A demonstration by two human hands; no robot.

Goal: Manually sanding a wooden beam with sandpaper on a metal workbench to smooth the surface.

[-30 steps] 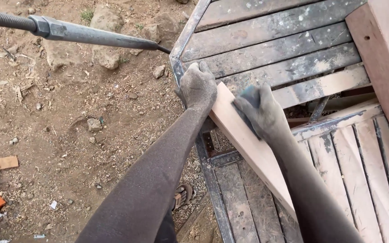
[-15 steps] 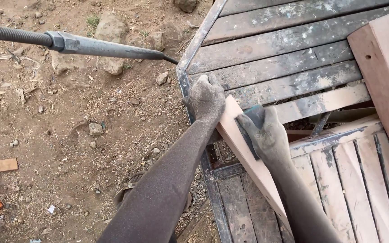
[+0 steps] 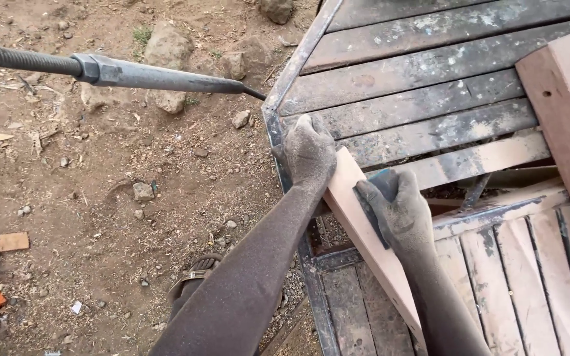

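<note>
- Pale, smooth-planed wooden board (image 3: 364,231) lies diagonally across the weathered slatted metal-framed bench (image 3: 430,79).
- Dusty left hand (image 3: 309,153) clamps the board's upper end.
- Right hand (image 3: 400,211) presses a dark sanding pad (image 3: 382,188) onto the board.

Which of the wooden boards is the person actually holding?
The pale, clean wooden strip lying diagonally under both dusty hands, left hand and right hand; the grey paint-stained slats lie flat, untouched.

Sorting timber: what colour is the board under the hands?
Pale pinkish tan board, in the head view.
</note>
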